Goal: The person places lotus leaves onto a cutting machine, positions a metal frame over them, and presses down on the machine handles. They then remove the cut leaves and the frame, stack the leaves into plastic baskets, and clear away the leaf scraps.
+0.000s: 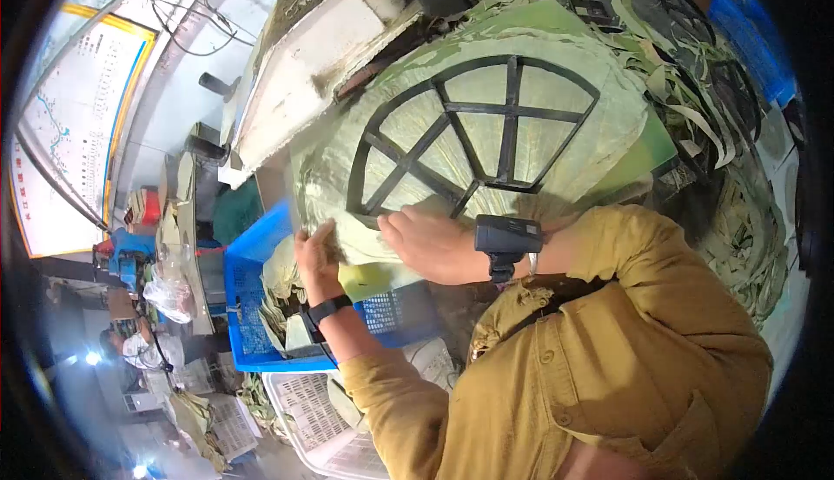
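Observation:
A wide, pale green fan-shaped leaf (408,54), seemingly layered, lies spread before me. On it rests a black fan-shaped frame (476,108) with crossing bars, its narrow end toward me. My left hand (318,258), a dark band on its wrist, is closed at the leaf's near left edge. Along the near edge, just below the frame, my right hand (430,241) has its fingers curled on the leaf; its thumb is hidden. A dark device (508,235) is strapped to that wrist. Beneath the leaf's right side shows a flat green board (632,160).
Below my left hand stands a blue crate (254,351) holding leaf pieces. A white basket (321,445) is nearer me. Leaf strips (686,106) heap at the right. A worn white machine part (326,54) rises at upper left. Another person (152,350) is farther left.

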A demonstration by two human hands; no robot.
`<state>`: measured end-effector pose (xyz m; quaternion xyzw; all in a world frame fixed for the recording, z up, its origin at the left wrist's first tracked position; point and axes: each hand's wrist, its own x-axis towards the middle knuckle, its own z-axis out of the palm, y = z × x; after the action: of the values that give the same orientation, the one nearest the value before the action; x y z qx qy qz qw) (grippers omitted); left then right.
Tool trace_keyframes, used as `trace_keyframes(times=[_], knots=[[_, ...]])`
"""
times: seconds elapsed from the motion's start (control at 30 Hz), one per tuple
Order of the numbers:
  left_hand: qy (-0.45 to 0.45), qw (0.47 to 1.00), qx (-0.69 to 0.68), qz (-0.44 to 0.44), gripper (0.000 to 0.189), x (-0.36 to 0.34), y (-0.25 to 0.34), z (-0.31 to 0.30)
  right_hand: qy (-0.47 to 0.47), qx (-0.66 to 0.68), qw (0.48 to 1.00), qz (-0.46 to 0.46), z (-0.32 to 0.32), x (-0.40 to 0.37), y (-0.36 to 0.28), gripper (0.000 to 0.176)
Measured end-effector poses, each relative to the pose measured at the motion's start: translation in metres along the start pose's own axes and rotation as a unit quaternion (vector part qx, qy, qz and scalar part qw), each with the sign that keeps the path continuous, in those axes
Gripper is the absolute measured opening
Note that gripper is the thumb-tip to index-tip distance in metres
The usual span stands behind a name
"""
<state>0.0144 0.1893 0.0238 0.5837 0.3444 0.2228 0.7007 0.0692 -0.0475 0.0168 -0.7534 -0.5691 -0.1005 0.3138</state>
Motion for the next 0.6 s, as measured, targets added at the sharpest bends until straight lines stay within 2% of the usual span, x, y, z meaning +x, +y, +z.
trace_keyframes(times=[0.03, 0.07, 0.13, 0.17, 0.2, 0.27, 0.33, 0.37, 0.4, 0.47, 0.5, 0.53, 0.57, 0.6], knots=[[0.02, 0.998, 0.062, -0.006, 0.027, 0.002, 0.004, -0.009, 0.005, -0.015, 1.0, 0.008, 0.01, 0.002, 0.003, 0.057], [0.002, 0.998, 0.052, 0.037, 0.027, 0.002, 0.005, -0.013, 0.013, -0.019, 1.0, 0.011, 0.005, 0.004, 0.004, 0.057], [0.006, 0.99, 0.017, 0.14, 0.027, -0.012, 0.03, 0.002, 0.033, 0.109, 0.992, 0.05, -0.004, 0.006, 0.006, 0.078], [-0.018, 0.985, 0.03, 0.167, 0.028, -0.038, 0.06, 0.028, 0.101, 0.195, 0.974, 0.059, 0.003, 0.009, 0.008, 0.082], [-0.042, 0.98, 0.041, 0.19, 0.029, -0.063, 0.092, 0.059, 0.104, 0.19, 0.974, 0.069, -0.004, 0.012, 0.008, 0.082], [-0.118, 0.973, 0.028, 0.194, 0.03, -0.069, 0.117, 0.095, 0.049, 0.381, 0.914, 0.127, -0.033, 0.013, 0.009, 0.073], [-0.149, 0.976, 0.018, 0.157, 0.029, -0.073, 0.129, 0.152, 0.084, 0.402, 0.899, 0.15, -0.051, 0.015, 0.019, 0.072], [-0.221, 0.969, 0.0, 0.108, 0.028, -0.056, 0.129, 0.17, 0.114, 0.437, 0.879, 0.152, -0.063, 0.011, 0.025, 0.072], [-0.238, 0.967, -0.034, 0.082, 0.028, -0.053, 0.127, 0.193, 0.113, 0.474, 0.851, 0.196, -0.085, 0.005, 0.03, 0.066], [-0.301, 0.943, -0.126, -0.067, 0.029, -0.057, 0.143, 0.231, 0.198, 0.439, 0.863, 0.155, -0.128, -0.009, 0.046, 0.061], [-0.264, 0.959, -0.096, 0.028, 0.032, -0.068, 0.149, 0.253, 0.236, 0.418, 0.866, 0.138, -0.152, -0.015, 0.06, 0.058], [-0.274, 0.957, -0.096, 0.027, 0.032, -0.07, 0.155, 0.27, 0.268, 0.401, 0.868, 0.117, -0.181, -0.023, 0.074, 0.055], [-0.394, 0.903, -0.168, 0.039, 0.033, -0.071, 0.162, 0.283, 0.184, 0.439, 0.828, 0.297, -0.235, -0.036, 0.078, 0.052], [-0.504, 0.829, -0.237, 0.05, 0.036, -0.076, 0.166, 0.292, 0.337, 0.381, 0.781, 0.362, -0.257, -0.044, 0.088, 0.026]])
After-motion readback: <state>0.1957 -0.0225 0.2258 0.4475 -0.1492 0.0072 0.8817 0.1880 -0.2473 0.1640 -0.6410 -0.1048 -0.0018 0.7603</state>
